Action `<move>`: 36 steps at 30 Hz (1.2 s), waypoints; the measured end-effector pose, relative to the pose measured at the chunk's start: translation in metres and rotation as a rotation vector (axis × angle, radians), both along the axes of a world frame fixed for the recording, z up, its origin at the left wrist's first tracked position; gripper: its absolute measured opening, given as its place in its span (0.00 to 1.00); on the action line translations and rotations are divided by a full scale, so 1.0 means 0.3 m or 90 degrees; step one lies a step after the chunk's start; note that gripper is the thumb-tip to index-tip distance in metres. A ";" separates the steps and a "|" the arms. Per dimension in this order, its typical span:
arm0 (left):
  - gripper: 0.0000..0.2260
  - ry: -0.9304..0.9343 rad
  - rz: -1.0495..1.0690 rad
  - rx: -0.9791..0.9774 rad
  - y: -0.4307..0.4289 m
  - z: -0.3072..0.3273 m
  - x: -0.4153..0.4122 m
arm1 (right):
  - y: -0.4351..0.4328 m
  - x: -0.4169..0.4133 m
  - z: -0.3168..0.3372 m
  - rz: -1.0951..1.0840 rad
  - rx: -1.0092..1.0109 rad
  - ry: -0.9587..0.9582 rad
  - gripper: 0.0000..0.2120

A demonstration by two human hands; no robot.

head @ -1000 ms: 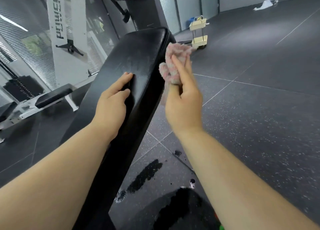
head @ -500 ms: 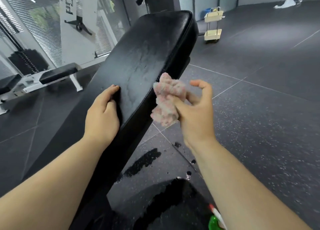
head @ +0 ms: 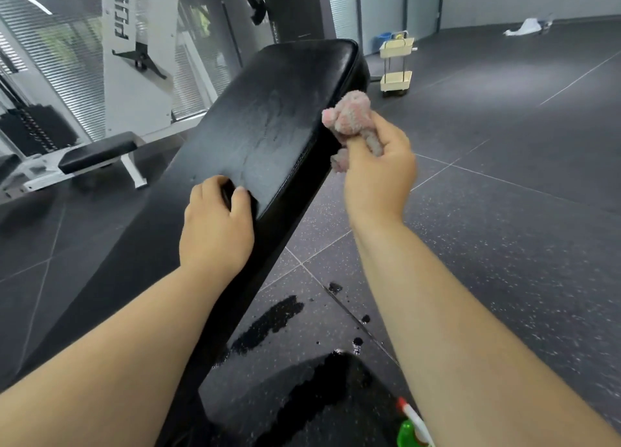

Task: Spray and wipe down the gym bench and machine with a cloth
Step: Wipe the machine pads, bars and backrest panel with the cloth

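Two things run off the frame. A green spray bottle (head: pixel 410 430) with a white and red nozzle shows only its top at the bottom edge, beside the right forearm. The white machine (head: pixel 134 53) behind carries black lettering that reads "POW" before the top edge cuts it. Small print on the dark column (head: pixel 285 13) beyond the bench is too fine to read.

The left hand (head: pixel 215 226) rests on the black bench pad (head: pixel 268 124), fingers curled and tips pressed to the upholstery, holding nothing. Shadow hides what lies between thumb and forefinger.

The right hand (head: pixel 379 174) is closed round a bunched pink-grey cloth (head: pixel 349 117) at the pad's right edge; whether cloth and edge touch cannot be told.

The pad shows dull wet streaks, and dark wet patches (head: pixel 268 322) lie on the floor below.
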State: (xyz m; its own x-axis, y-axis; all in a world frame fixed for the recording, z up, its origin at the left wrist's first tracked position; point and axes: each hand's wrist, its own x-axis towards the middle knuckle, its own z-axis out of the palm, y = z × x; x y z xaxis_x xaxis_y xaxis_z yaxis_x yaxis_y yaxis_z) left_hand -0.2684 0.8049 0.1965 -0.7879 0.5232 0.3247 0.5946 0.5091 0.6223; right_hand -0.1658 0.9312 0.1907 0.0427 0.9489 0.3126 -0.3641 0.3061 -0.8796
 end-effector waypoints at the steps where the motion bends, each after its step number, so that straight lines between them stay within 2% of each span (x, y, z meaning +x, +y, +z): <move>1: 0.17 -0.001 0.002 0.014 0.004 -0.007 0.002 | -0.011 -0.019 -0.003 -0.017 0.025 -0.012 0.15; 7: 0.14 0.016 0.000 0.055 0.008 -0.022 -0.013 | -0.238 -0.085 -0.232 -0.031 0.067 -0.052 0.15; 9: 0.14 0.015 -0.004 0.053 0.009 -0.026 -0.013 | -0.233 -0.079 -0.212 0.003 0.048 -0.035 0.11; 12: 0.15 0.016 -0.011 0.060 0.003 -0.029 -0.016 | -0.200 -0.040 -0.137 0.059 0.039 -0.026 0.12; 14: 0.15 0.011 -0.015 0.064 0.002 -0.031 -0.016 | -0.172 -0.024 -0.112 0.101 0.052 -0.034 0.07; 18: 0.15 0.020 -0.014 0.064 0.003 -0.027 -0.013 | -0.186 -0.011 -0.138 0.130 0.133 -0.060 0.19; 20: 0.15 0.022 -0.012 0.065 0.005 -0.026 -0.014 | -0.190 -0.006 -0.157 0.119 0.140 -0.119 0.20; 21: 0.15 0.024 -0.010 0.065 0.005 -0.026 -0.014 | -0.180 -0.006 -0.154 0.105 0.132 -0.137 0.17; 22: 0.15 0.025 -0.009 0.064 0.005 -0.027 -0.014 | -0.166 -0.004 -0.142 0.088 0.120 -0.140 0.14; 25: 0.15 0.026 -0.006 0.059 0.005 -0.028 -0.015 | -0.132 0.005 -0.110 0.061 0.100 -0.141 0.17; 28: 0.15 0.027 -0.006 0.060 0.005 -0.029 -0.018 | -0.130 0.038 -0.124 0.097 0.096 -0.143 0.10; 30: 0.15 0.023 -0.008 0.064 0.004 -0.029 -0.013 | -0.103 0.068 -0.116 0.129 0.030 -0.056 0.06; 32: 0.14 0.023 -0.011 0.069 0.004 -0.030 -0.013 | -0.046 0.066 -0.085 0.084 -0.016 0.037 0.05; 34: 0.14 0.024 -0.013 0.070 0.003 -0.033 -0.013 | -0.026 0.024 -0.059 0.047 0.037 0.035 0.08; 36: 0.14 0.023 -0.012 0.073 0.006 -0.033 -0.014 | -0.059 -0.032 -0.074 -0.019 0.072 -0.031 0.15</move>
